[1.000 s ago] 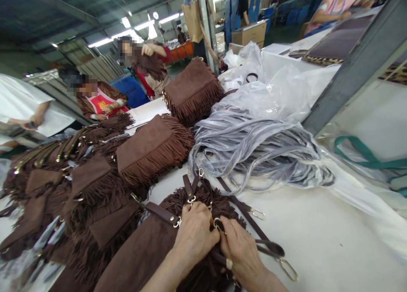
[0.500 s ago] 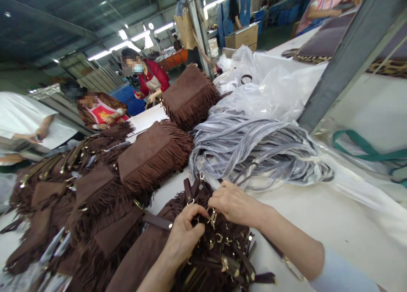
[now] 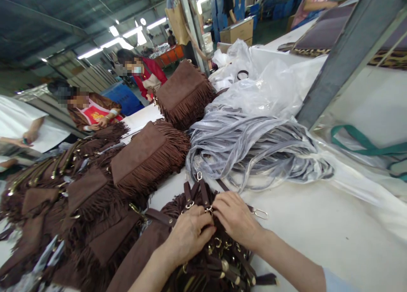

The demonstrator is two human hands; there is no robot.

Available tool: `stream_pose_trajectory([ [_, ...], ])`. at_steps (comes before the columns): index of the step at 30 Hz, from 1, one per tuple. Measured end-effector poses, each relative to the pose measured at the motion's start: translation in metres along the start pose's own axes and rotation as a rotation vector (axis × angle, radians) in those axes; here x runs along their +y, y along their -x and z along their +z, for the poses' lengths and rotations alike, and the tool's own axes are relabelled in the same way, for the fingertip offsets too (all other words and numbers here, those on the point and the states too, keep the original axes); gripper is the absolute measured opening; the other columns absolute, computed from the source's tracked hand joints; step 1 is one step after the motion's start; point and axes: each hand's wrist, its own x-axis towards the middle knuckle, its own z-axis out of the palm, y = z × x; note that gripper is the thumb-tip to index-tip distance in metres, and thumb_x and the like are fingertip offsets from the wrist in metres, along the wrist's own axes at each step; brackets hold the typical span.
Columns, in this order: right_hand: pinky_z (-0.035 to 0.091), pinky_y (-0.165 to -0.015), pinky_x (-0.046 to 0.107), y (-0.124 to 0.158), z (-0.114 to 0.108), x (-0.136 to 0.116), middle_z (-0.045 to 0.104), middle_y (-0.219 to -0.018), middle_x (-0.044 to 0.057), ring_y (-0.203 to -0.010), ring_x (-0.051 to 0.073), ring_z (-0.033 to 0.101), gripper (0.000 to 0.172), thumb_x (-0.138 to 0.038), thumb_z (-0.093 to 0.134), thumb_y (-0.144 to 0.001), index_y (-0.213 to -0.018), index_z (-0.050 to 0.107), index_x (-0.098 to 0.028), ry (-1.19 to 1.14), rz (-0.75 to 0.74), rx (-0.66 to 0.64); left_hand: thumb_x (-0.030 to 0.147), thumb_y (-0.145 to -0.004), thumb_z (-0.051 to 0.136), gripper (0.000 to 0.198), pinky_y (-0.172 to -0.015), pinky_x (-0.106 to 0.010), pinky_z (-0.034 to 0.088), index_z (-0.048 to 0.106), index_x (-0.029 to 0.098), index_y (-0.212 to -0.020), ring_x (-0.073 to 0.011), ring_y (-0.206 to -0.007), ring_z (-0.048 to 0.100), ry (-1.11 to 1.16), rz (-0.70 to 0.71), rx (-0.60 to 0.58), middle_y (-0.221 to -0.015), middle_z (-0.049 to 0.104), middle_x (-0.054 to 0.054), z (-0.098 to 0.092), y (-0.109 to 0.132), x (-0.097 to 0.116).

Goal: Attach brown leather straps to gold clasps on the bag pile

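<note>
My left hand point(image 3: 192, 232) is closed, its thumb and fingers pinched around small metal fittings on a pile of dark brown fringed bags. Against it, my right hand point(image 3: 237, 218) has its fingers curled down onto a strap's metal clasp, a metal ring point(image 3: 209, 209) showing at its fingertips. The fingers partly hide what they grip. Short brown straps point(image 3: 188, 194) stand up just beyond the hands, one topped by an oval metal ring point(image 3: 199, 176). Another oval ring point(image 3: 260, 214) on a strap end lies right of my right hand. Gold clasps point(image 3: 218, 242) cluster below.
More brown fringed bags point(image 3: 138, 154) cover the table's left side. Behind my right hand lies a bundle of grey plastic-wrapped straps point(image 3: 254, 143), with clear plastic point(image 3: 270, 88) beyond. A slanting metal post point(image 3: 341, 50) stands at right. Co-workers point(image 3: 95, 112) sit across the table.
Both hands have drawn closer together, my left hand turning more palm-down. The strap end with the oval ring has swung from below my right forearm to above it.
</note>
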Motion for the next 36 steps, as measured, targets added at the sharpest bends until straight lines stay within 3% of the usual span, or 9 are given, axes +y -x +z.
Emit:
stream_pose_trajectory([
  [3, 0.040, -0.066, 0.028, 0.040, 0.011, -0.011, 0.052, -0.077, 0.001, -0.074, 0.015, 0.047, 0.011, -0.015, 0.043, -0.087, -0.079, 0.049, -0.019, -0.185, 0.244, 0.082, 0.025, -0.085, 0.046, 0.021, -0.069, -0.025, 0.039, 0.056, 0.020, -0.067, -0.0145, -0.080, 0.051, 0.051, -0.065, 0.075, -0.075, 0.054, -0.001, 0.006, 0.005, 0.002],
  [7, 0.043, -0.068, 0.027, 0.063, 0.020, -0.025, 0.053, -0.083, 0.003, -0.079, 0.015, 0.050, 0.016, -0.013, 0.036, -0.089, -0.092, 0.050, -0.019, -0.328, 0.276, 0.050, 0.021, -0.083, 0.045, 0.019, -0.078, -0.029, 0.041, 0.055, 0.019, -0.067, -0.0167, -0.091, 0.048, 0.079, -0.019, 0.169, -0.088, 0.054, -0.003, 0.006, 0.007, 0.003],
  [12, 0.043, -0.072, 0.029, 0.041, 0.022, -0.022, 0.053, -0.086, 0.004, -0.082, 0.017, 0.048, 0.027, -0.005, 0.032, -0.085, -0.095, 0.053, -0.019, -0.272, 0.258, -0.086, 0.014, -0.081, 0.041, 0.022, -0.099, -0.041, 0.033, 0.053, 0.019, -0.064, -0.0210, -0.111, 0.040, 0.086, 0.070, 0.204, -0.111, 0.056, -0.005, 0.004, 0.007, 0.002],
  [19, 0.042, -0.068, 0.023, -0.002, 0.013, 0.001, 0.054, -0.073, -0.001, -0.073, 0.012, 0.052, 0.027, -0.002, 0.038, -0.080, -0.072, 0.058, -0.018, -0.463, 0.122, -0.269, 0.014, -0.076, 0.046, 0.012, -0.090, -0.035, 0.039, 0.056, 0.019, -0.072, -0.0197, -0.102, 0.044, 0.111, 0.098, 0.185, -0.104, 0.054, -0.006, 0.003, 0.012, 0.002],
  [24, 0.042, -0.070, 0.023, 0.001, 0.017, 0.007, 0.057, -0.075, -0.001, -0.074, 0.011, 0.054, 0.025, -0.003, 0.042, -0.077, -0.072, 0.061, -0.018, -0.645, 0.160, -0.251, 0.012, -0.074, 0.046, 0.026, -0.098, -0.048, 0.026, 0.062, 0.028, -0.088, -0.0253, -0.117, 0.035, -0.091, 0.154, 0.064, -0.120, 0.048, -0.003, 0.000, 0.013, 0.007],
  [27, 0.044, -0.074, 0.025, 0.023, 0.020, 0.013, 0.059, -0.081, 0.001, -0.080, 0.013, 0.056, 0.023, -0.009, 0.042, -0.081, -0.088, 0.062, -0.018, -0.647, 0.301, -0.090, 0.014, -0.078, 0.043, 0.022, -0.105, -0.045, 0.016, 0.060, 0.026, -0.085, -0.0224, -0.123, 0.034, -0.079, 0.216, -0.036, -0.124, 0.050, -0.001, -0.004, 0.010, 0.012],
  [30, 0.046, -0.072, 0.027, 0.060, 0.018, 0.021, 0.060, -0.084, 0.004, -0.080, 0.014, 0.056, 0.022, -0.015, 0.040, -0.085, -0.096, 0.059, -0.018, -0.503, 0.441, 0.088, 0.020, -0.079, 0.049, 0.008, -0.099, -0.037, 0.026, 0.055, 0.022, -0.082, -0.0187, -0.109, 0.046, -0.021, 0.212, -0.122, -0.107, 0.060, -0.001, -0.005, 0.006, 0.015],
  [33, 0.048, -0.070, 0.028, 0.107, 0.015, 0.026, 0.060, -0.084, 0.005, -0.079, 0.016, 0.057, 0.023, -0.016, 0.036, -0.087, -0.095, 0.057, -0.019, -0.315, 0.473, 0.130, 0.025, -0.074, 0.058, 0.008, -0.083, -0.033, 0.033, 0.052, 0.020, -0.074, -0.0177, -0.092, 0.051, -0.034, 0.136, -0.139, -0.087, 0.060, 0.001, -0.003, 0.002, 0.017],
  [36, 0.049, -0.065, 0.028, 0.153, 0.015, 0.022, 0.058, -0.079, 0.004, -0.074, 0.016, 0.057, 0.025, -0.014, 0.033, -0.087, -0.093, 0.056, -0.020, -0.155, 0.496, 0.073, 0.025, -0.074, 0.058, 0.004, -0.078, -0.032, 0.031, 0.055, 0.021, -0.075, -0.0168, -0.088, 0.051, -0.068, 0.134, -0.136, -0.086, 0.059, 0.002, 0.001, -0.001, 0.016],
])
